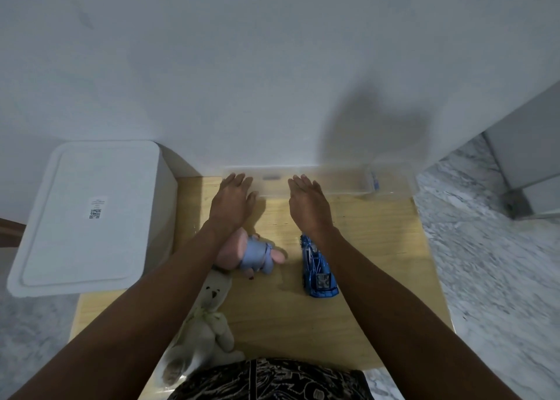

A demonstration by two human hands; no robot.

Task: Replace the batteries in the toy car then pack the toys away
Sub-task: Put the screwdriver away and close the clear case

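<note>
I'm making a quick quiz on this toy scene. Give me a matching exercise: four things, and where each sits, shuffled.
Things:
1. blue toy car
2. cream teddy bear
3. white lidded bin
4. clear plastic box

Places:
A. on the floor, left of the wooden table
B. at the table's far edge, against the wall
C. under the right forearm
D. near the table's front edge, under the left forearm

Pairs: 1-C, 2-D, 3-A, 4-B

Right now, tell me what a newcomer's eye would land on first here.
Two bare arms reach across a small wooden table, the left hand and right hand open at a clear plastic box against the wall. Between the forearms lies a blue toy car; a pink plush toy lies beside the left wrist.
</note>
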